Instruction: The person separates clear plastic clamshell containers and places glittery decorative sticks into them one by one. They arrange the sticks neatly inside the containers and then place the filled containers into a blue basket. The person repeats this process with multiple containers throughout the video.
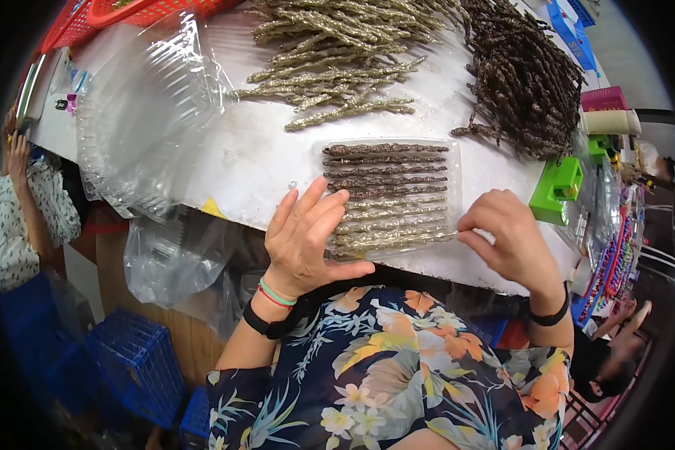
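A clear plastic blister tray (454,169) lies on the white table before me. Dark brown glittery sticks (385,149) fill its far rows, and gold glittery sticks (394,214) lie in its near rows. My left hand (309,239) rests with spread fingers over the tray's left side, holding nothing that I can see. At the tray's lower right, my right hand (503,239) pinches the end of a gold stick (422,237) between thumb and fingers. That stick lies across the nearest rows, and its left part is hard to tell from the others.
Gold sticks (337,56) and a dark brown pile (523,84) cover the far table. Stacked clear trays (140,107) stand left, below a red basket (140,14). A green plastic holder (557,191) is at right. Another person (28,219) is at far left.
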Demonstrator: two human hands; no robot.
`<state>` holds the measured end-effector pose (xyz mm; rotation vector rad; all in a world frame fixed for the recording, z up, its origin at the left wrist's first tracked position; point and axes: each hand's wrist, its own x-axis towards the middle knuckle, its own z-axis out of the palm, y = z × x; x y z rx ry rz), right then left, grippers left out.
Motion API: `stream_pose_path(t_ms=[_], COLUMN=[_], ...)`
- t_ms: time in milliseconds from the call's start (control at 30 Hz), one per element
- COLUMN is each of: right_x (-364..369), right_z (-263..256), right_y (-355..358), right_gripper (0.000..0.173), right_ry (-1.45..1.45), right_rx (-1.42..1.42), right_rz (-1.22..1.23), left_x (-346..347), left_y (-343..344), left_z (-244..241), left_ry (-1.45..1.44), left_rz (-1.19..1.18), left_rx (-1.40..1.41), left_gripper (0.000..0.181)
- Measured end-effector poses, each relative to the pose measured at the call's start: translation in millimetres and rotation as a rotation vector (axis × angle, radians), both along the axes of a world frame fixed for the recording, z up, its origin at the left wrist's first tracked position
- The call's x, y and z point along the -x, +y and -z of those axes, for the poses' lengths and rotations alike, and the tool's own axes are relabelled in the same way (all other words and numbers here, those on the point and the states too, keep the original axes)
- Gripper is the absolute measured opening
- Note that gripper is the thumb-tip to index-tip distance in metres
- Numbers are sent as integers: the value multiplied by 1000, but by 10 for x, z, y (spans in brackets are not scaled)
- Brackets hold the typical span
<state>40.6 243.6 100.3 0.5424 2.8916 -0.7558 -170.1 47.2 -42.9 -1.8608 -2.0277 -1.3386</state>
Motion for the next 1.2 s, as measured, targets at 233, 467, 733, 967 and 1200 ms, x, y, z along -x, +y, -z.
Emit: stream_pose_path(t_ms=[233,467,733,967,1200], right_x=[63,67,561,1122,586], right_z=[162,269,272,722,190], right_y=[-212,-226,177,666,423], right_gripper=[11,8,7,8,6], right_ry=[61,93,235,460,414], right_rx=[-2,8,79,-348,79], right_rz=[-9,31,-21,35,162], left_x=[3,-21,30,55,15], left_y=[-9,3,-38,-6,-16], left_z=[-19,-14,-13,-87,-16], left_ry=[40,53,71,48,2], left_rz=[-33,-48,17,63,-6], left_rx=[48,53,57,33,-1], left_gripper=[68,68,76,67,77])
